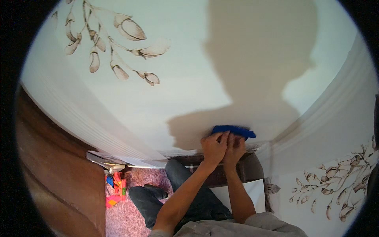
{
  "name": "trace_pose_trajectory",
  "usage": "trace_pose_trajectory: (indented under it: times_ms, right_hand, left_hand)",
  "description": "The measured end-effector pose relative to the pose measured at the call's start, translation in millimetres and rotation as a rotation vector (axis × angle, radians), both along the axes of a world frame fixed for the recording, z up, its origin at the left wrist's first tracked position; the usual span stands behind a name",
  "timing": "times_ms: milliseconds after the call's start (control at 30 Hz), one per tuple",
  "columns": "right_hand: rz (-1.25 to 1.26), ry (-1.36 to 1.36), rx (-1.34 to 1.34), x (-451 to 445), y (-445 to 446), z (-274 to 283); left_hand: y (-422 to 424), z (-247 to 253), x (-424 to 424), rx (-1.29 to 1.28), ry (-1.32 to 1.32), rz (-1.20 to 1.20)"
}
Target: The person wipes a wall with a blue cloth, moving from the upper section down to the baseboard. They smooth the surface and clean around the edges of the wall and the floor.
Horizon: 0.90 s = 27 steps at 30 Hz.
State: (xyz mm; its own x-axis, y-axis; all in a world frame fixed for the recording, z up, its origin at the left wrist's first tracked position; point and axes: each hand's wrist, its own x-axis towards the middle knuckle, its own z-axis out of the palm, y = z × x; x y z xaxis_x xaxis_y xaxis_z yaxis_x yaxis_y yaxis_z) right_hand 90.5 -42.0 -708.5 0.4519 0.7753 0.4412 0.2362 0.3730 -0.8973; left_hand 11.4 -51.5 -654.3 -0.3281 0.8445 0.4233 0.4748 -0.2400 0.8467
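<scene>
Both hands are close together at the lower part of a pale wall [148,109] printed with brown flower buds. My left hand [215,147] and my right hand [234,150] grip the near edge of a dark blue cloth [232,129], which lies against the wall above a dark, stained strip. Their fingers curl inward and nearly touch, and the fingertips are partly hidden. The shadow of a head and arm falls across the wall around the cloth.
Brown furniture or a door [59,169] stands at the left. Colourful plastic toys [118,185] lie on a pink carpet [139,174]. A white panel [254,192] is beside my right forearm. The side wall [284,166] meets the wall at the right.
</scene>
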Motion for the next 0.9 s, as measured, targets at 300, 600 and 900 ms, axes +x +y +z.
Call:
trace_pose_trajectory:
  times_ms: [300, 600, 900]
  right_hand:
    - [0.321, 0.174, 0.274, -59, 5, 152]
    - [0.6, 0.074, -0.07, -121, -19, 55]
    - [0.509, 0.347, 0.13, -93, -5, 143]
  left_hand:
    - [-10, 132, -67, 0.331, -0.238, 0.009]
    - [-44, 28, -132, 0.193, -0.356, 0.31]
    - [-27, 122, -111, 0.312, 0.01, 0.206]
